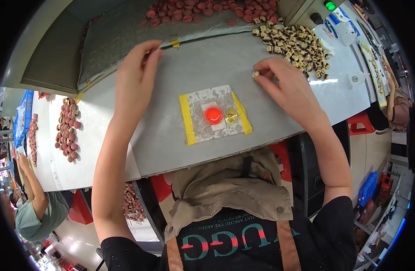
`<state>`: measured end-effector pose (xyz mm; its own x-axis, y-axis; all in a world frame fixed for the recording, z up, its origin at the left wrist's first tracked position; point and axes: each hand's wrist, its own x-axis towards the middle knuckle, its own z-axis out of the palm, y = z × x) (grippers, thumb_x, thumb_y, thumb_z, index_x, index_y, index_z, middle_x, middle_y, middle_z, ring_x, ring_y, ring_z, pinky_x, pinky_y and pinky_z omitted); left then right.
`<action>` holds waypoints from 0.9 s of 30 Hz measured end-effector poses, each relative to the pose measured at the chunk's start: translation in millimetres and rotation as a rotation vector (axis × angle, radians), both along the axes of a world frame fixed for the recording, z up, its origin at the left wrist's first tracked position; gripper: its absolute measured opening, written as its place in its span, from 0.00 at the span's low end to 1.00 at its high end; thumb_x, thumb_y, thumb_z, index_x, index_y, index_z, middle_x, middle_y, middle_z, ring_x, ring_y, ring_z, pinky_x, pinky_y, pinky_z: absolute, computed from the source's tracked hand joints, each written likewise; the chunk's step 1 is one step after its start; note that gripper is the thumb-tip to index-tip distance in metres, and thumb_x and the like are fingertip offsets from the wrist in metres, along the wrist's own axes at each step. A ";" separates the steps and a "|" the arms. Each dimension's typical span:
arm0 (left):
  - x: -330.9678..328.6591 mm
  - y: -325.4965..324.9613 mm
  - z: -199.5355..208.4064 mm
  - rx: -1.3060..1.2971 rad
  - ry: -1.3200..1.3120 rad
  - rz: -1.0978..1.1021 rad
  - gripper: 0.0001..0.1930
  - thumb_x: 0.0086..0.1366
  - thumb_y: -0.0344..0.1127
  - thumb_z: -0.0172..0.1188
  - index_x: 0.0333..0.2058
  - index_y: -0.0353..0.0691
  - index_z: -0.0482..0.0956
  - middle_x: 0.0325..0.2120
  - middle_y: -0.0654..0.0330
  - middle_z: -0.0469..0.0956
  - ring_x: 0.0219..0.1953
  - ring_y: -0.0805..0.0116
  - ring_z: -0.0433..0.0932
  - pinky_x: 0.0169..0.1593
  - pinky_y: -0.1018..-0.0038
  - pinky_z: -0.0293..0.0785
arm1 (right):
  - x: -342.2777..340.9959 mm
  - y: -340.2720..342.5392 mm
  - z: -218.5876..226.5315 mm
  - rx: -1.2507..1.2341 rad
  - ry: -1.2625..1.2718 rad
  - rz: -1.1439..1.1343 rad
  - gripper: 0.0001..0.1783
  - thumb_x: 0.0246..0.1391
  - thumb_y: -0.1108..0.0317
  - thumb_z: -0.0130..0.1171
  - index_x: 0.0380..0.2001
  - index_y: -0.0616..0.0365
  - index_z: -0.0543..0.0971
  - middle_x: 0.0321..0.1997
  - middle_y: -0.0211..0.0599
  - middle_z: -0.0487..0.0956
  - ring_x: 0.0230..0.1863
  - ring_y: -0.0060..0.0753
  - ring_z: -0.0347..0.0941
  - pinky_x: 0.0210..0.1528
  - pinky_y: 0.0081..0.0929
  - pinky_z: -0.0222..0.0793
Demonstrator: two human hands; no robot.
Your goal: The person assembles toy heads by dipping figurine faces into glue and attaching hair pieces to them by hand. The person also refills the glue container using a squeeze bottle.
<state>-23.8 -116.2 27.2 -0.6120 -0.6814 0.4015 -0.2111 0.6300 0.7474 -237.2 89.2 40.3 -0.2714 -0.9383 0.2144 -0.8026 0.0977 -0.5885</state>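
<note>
In the head view, taking the glowing red disc (pixel 213 115) on the table (pixel 166 135) as the clock's centre, the right hand (pixel 288 88) is at 2 o'clock, its grip pinched on a small cream piece (pixel 255 74). The left hand (pixel 136 79) is at 10 o'clock, thumb and fingers narrowly spaced; whether that grip holds anything, I cannot tell. A yellow-taped square sheet (pixel 200 130) surrounds the disc, with a shiny gold oval (pixel 231 116) at 3 o'clock. Cream-and-dark pieces (pixel 291 47) heap between 1 and 2; reddish pieces (pixel 203 10) lie at 12.
</note>
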 end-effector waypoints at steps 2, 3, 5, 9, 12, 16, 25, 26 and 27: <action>29.6 11.5 -5.4 -0.104 -0.074 -0.005 0.09 0.63 0.28 0.56 0.42 0.38 0.78 0.36 0.53 0.77 0.38 0.54 0.77 0.42 0.67 0.73 | 0.3 -0.3 -0.2 0.011 0.186 0.011 0.09 0.55 0.71 0.57 0.39 0.62 0.76 0.34 0.40 0.75 0.36 0.37 0.76 0.39 0.29 0.72; 40.7 17.3 -8.6 -0.210 -0.140 -0.019 0.09 0.63 0.27 0.57 0.42 0.37 0.78 0.36 0.53 0.77 0.37 0.55 0.77 0.42 0.68 0.73 | 1.8 -0.3 0.5 0.027 0.191 0.015 0.08 0.56 0.71 0.56 0.38 0.63 0.76 0.34 0.40 0.75 0.36 0.36 0.76 0.39 0.29 0.71; 56.1 34.4 -7.5 -0.267 -0.215 0.012 0.09 0.63 0.27 0.56 0.42 0.36 0.78 0.37 0.53 0.77 0.38 0.56 0.77 0.42 0.68 0.73 | 9.1 -2.0 6.2 0.059 0.161 0.032 0.08 0.56 0.71 0.56 0.38 0.63 0.76 0.35 0.40 0.75 0.36 0.36 0.75 0.38 0.29 0.71; 74.8 45.6 -7.0 -0.216 -0.249 0.048 0.09 0.64 0.27 0.55 0.43 0.35 0.77 0.37 0.52 0.77 0.38 0.58 0.77 0.42 0.69 0.73 | 45.0 -2.7 21.4 0.051 -0.055 0.160 0.08 0.55 0.72 0.56 0.38 0.62 0.76 0.35 0.40 0.75 0.37 0.37 0.74 0.39 0.30 0.70; 83.8 42.6 -10.5 -0.108 -0.149 0.089 0.11 0.65 0.27 0.55 0.45 0.35 0.76 0.36 0.54 0.77 0.38 0.61 0.78 0.43 0.71 0.73 | 68.5 -7.2 22.0 0.000 0.030 0.309 0.08 0.53 0.73 0.57 0.37 0.61 0.77 0.35 0.40 0.74 0.38 0.41 0.73 0.39 0.31 0.69; 86.4 51.1 -5.4 0.200 0.093 0.142 0.12 0.67 0.30 0.55 0.48 0.34 0.74 0.39 0.58 0.79 0.40 0.71 0.78 0.44 0.75 0.72 | 83.7 -10.7 17.5 0.003 0.160 0.359 0.08 0.52 0.74 0.59 0.37 0.59 0.77 0.35 0.40 0.74 0.39 0.44 0.71 0.39 0.34 0.68; 75.8 106.8 -7.4 1.307 0.677 -0.262 0.17 0.71 0.34 0.50 0.55 0.35 0.69 0.44 0.60 0.75 0.42 0.76 0.75 0.47 0.78 0.72 | 91.0 -16.1 10.5 -0.023 0.200 0.383 0.08 0.50 0.75 0.59 0.36 0.59 0.77 0.34 0.38 0.73 0.38 0.43 0.71 0.40 0.35 0.69; 74.6 108.5 -9.5 1.306 0.678 -0.263 0.17 0.71 0.34 0.50 0.55 0.35 0.69 0.44 0.60 0.75 0.42 0.76 0.75 0.47 0.78 0.72 | 90.8 -16.6 9.7 -0.018 0.233 0.367 0.09 0.50 0.75 0.59 0.36 0.59 0.77 0.34 0.38 0.73 0.38 0.43 0.71 0.40 0.35 0.69; 73.5 110.2 -10.8 1.385 0.696 -0.260 0.17 0.71 0.34 0.50 0.56 0.35 0.68 0.44 0.59 0.75 0.40 0.77 0.75 0.47 0.79 0.72 | 90.5 -17.0 8.9 -0.013 0.264 0.351 0.09 0.49 0.75 0.59 0.36 0.59 0.77 0.34 0.37 0.73 0.38 0.42 0.71 0.40 0.35 0.69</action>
<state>49.7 -6.0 16.4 -0.7350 -0.6540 -0.1793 0.4082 -0.6378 0.6532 -146.7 72.2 49.2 0.1295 -0.9606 0.2458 -0.9089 -0.2141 -0.3579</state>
